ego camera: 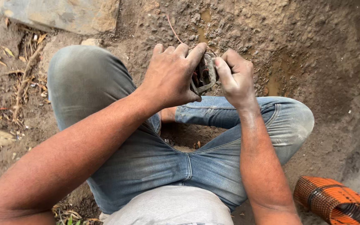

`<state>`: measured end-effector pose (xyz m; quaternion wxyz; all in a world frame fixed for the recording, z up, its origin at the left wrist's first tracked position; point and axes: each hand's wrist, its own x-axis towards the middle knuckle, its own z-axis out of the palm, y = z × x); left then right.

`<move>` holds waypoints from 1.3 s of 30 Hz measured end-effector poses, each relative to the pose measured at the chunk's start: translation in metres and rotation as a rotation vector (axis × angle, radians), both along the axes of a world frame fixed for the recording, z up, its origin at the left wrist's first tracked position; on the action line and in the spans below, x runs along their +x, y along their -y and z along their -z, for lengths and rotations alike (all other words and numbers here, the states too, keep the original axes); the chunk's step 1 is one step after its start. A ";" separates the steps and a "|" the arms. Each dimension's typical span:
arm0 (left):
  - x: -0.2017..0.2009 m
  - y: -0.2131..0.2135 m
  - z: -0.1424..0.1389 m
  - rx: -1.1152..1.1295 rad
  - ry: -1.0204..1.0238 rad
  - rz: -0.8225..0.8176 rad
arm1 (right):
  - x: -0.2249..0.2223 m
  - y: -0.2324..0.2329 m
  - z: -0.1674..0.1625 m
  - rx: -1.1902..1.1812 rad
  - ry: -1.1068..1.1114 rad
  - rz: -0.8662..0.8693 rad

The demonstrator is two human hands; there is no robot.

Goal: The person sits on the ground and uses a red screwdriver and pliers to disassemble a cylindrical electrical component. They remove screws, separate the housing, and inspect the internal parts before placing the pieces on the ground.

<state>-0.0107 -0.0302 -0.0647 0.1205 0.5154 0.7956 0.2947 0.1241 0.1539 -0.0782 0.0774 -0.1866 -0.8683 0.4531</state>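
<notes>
1. Two hands meet on one small metal part [205,75], a dark, grimy piece with reddish wire showing inside it. You hold it above your crossed legs, just over the muddy ground.
2. Your left hand [171,77] comes in from the lower left with the forearm running diagonally across your knee. The back of the hand faces up and the fingers curl over the top of the part, with the thumb tucked under its near edge. That grip is closed firmly around the part.
3. Your right hand [236,77] comes up from the lower right with the wrist bent slightly inward. The thumb presses against the right side of the part and the other fingers are folded behind it, so this hand is clamped on the part too.
4. A thin reddish wire [173,30] trails up and away from the part across the mud.
5. Blue jeans [146,154] cover your crossed legs below the hands, and a bare patch of dirt shows in the gap between them.
6. A small puddle [276,79] sits in the wet mud just right of your right hand.
7. A flat stone [63,14] lies at the top left, well apart from the hands, with dry leaves and twigs below it.
8. An orange mesh roll [334,202] lies at the bottom right, near your right elbow but not touching it.
</notes>
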 end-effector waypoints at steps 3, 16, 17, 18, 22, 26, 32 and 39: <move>-0.002 0.000 0.002 -0.033 0.004 -0.007 | 0.001 0.001 -0.002 -0.187 -0.045 0.011; 0.001 0.001 -0.006 -0.098 0.019 0.034 | -0.003 0.014 -0.005 -0.233 -0.082 0.141; 0.001 0.001 -0.006 -0.098 0.007 0.032 | -0.003 0.014 -0.005 -0.313 -0.095 0.114; 0.001 0.001 -0.006 -0.127 0.023 0.032 | -0.003 0.013 -0.004 -0.394 -0.107 0.085; 0.001 0.000 -0.006 -0.123 0.005 0.026 | -0.004 0.011 -0.006 -0.518 -0.084 0.178; 0.000 -0.001 -0.008 -0.163 0.026 0.036 | -0.004 0.012 -0.011 -0.433 -0.091 0.121; 0.000 -0.001 -0.007 -0.243 0.062 0.032 | -0.006 0.011 -0.002 -0.347 -0.023 0.147; -0.003 0.002 -0.006 -0.172 0.051 0.023 | -0.005 0.010 0.003 -0.462 -0.063 0.155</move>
